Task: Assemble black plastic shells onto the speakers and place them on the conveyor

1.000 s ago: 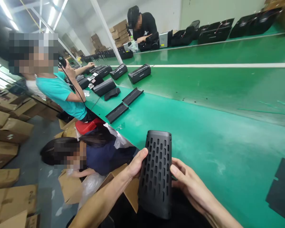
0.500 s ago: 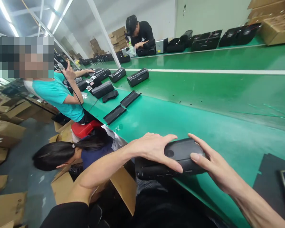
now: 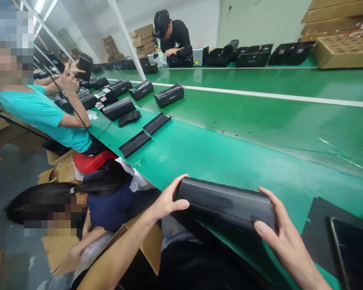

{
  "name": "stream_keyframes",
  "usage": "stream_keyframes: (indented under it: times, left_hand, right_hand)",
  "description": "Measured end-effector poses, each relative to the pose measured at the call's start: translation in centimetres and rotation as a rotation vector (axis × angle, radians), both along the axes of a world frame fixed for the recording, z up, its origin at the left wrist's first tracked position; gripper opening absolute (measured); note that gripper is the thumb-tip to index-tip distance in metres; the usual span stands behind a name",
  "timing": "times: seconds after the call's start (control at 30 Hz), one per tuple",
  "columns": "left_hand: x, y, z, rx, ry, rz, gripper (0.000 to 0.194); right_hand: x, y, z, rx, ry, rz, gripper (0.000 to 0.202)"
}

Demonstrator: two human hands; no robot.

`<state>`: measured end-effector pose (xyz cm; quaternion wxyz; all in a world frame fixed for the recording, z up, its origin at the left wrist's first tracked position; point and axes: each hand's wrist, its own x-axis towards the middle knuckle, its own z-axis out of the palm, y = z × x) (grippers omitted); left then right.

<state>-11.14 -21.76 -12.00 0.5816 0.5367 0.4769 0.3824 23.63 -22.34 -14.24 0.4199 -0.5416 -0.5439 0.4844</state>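
Between my two hands is a long black plastic housing (image 3: 224,201) with rounded edges, its smooth side facing up. My left hand (image 3: 172,197) grips its left end, thumb on the near side and fingers behind. At the right end, my right hand (image 3: 278,223) has its thumb on the near face and its fingers round the far edge. The housing is at the near edge of the green table (image 3: 208,153). Its underside is hidden from me.
Two black trough-shaped covers (image 3: 145,135) lie ahead on the left, near more black housings (image 3: 169,95). A phone (image 3: 351,249) and black sheet (image 3: 316,229) are at right. A person in turquoise (image 3: 45,108) stands left; another in dark blue (image 3: 109,209) bends over cartons.
My left hand has moved from the housing's top to its left end, and the housing now shows its long smooth side. The person in turquoise has lifted a dark object.
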Motion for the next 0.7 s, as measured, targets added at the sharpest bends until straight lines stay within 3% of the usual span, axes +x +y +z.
stream_keyframes:
  times: [0.13,0.27,0.5,0.63,0.7]
  left_hand:
    - [-0.4,0.3,-1.6,0.201,0.126,-0.036,0.108]
    - [0.1,0.9,-2.5,0.358,0.218,-0.094,0.105]
    - [1.1,1.2,-3.2,0.437,0.098,-0.073,0.089]
    - [1.5,1.9,-3.4,0.331,0.145,-0.036,0.090]
    - [1.5,2.4,-3.4,0.394,0.225,-0.015,0.091]
  right_hand:
    - [2.3,0.2,0.4,0.046,-0.253,0.147,0.090]
    - [3.1,0.0,0.2,0.042,-0.248,0.199,0.096]
    - [2.2,-0.5,0.5,0.054,-0.275,0.145,0.082]
    - [2.2,0.5,1.1,0.051,-0.318,0.161,0.074]
    - [2.2,0.7,1.3,0.072,-0.372,0.169,0.074]
